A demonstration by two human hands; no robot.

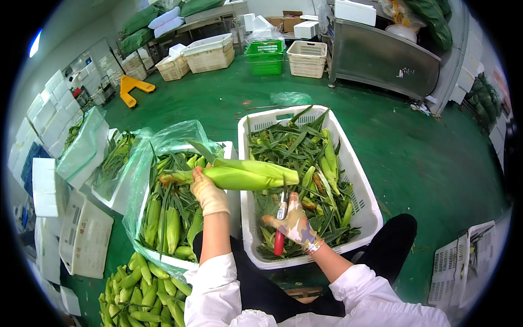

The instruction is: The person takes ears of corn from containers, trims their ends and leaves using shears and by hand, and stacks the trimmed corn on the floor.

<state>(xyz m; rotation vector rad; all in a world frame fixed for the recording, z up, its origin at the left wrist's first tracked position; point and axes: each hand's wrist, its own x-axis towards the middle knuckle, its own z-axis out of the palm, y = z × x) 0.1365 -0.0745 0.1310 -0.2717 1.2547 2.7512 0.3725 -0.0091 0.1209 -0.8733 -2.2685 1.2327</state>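
Observation:
My gloved left hand [208, 190] is closed round a husked ear of corn [249, 175] near its silk end, and the ear lies level over the gap between two containers. My right hand [295, 225], in a patterned glove, holds pruning shears [281, 222] with a red handle; their blades are at the ear's right end. Under the right hand stands a white plastic crate [359, 175] full of husk leaves [294, 143] and some green ears. To the left, a foam box [167, 261] lined with green film holds more ears [172, 229] and leaves.
A heap of corn ears [143, 294] lies on the floor at lower left. Foam boxes [45, 188] and an upright crate [86, 237] stand left. A yellow pallet jack [132, 88], a green crate [265, 57] and a steel table [376, 57] are farther off. Another crate [451, 261] is lower right.

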